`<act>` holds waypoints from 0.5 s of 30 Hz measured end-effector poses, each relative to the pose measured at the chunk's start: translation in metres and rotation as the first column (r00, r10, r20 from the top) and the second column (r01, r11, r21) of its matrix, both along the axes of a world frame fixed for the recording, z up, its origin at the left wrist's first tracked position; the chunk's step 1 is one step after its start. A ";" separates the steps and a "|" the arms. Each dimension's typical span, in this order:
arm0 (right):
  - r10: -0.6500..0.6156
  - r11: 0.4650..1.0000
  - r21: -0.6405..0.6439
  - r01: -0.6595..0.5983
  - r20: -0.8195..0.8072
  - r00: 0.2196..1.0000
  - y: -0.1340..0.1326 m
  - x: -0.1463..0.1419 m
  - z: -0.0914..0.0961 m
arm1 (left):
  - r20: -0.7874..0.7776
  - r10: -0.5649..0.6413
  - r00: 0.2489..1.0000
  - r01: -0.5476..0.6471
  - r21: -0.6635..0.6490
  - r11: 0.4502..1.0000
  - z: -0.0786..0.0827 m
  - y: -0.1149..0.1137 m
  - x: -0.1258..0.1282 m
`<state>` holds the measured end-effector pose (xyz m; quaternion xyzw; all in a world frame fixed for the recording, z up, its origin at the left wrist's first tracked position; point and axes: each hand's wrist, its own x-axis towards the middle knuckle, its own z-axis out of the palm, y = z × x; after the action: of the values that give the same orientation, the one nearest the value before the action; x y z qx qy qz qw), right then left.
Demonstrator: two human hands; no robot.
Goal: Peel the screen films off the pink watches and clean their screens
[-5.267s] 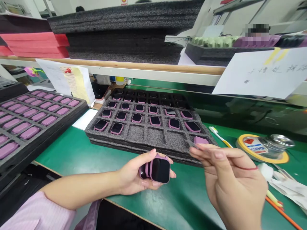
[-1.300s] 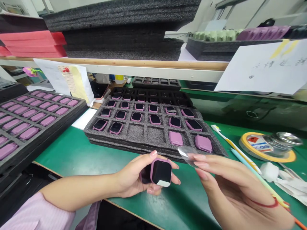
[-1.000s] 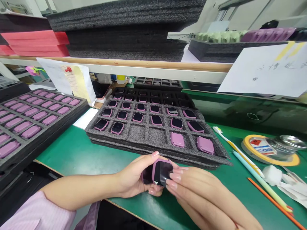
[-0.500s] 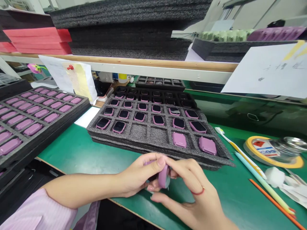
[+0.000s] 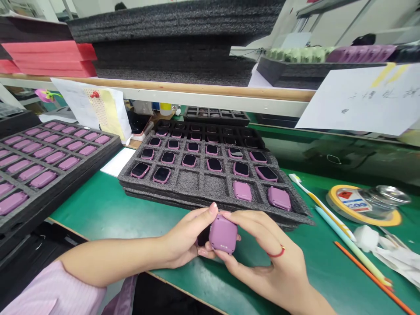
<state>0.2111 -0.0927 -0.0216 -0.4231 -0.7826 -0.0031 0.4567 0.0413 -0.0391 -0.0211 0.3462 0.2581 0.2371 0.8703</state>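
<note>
Both hands are pinching one pink watch body [image 5: 223, 234], back side up: the right hand [image 5: 265, 258] is gripping its near and far edges, the left hand [image 5: 187, 238] is cupping its left side. It is hovering over the green mat [image 5: 108, 210], just near of the foam tray [image 5: 203, 183]'s front edge. Open mat is lying left and right; a toothbrush [image 5: 315, 201] is lying further right.

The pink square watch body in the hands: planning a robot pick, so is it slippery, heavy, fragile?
Probably light: the left hand and right hand hold the pink square watch body in a fingertip grip alone. Its smooth rounded back looks a bit slippery. Flat and boxy, it seems unlikely to roll.
</note>
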 end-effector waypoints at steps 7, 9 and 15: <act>-0.231 0.973 0.026 0.230 0.064 0.971 0.052 0.011 0.002 | -0.240 -0.063 0.969 0.077 0.048 0.996 -0.002 0.002 -0.001; -0.238 0.969 -0.023 0.245 0.167 0.957 0.065 0.010 -0.005 | -0.257 -0.088 0.963 0.099 0.032 0.995 -0.005 0.005 -0.001; -0.164 0.986 -0.047 0.162 -0.040 0.986 0.046 0.006 -0.008 | -0.216 -0.083 0.973 0.120 0.164 0.979 -0.005 0.009 -0.001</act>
<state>0.2167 -0.0463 -0.0298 -0.4954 -0.7351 -0.0141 0.4627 0.0401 -0.0296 -0.0266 0.4572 0.3080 0.1765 0.8154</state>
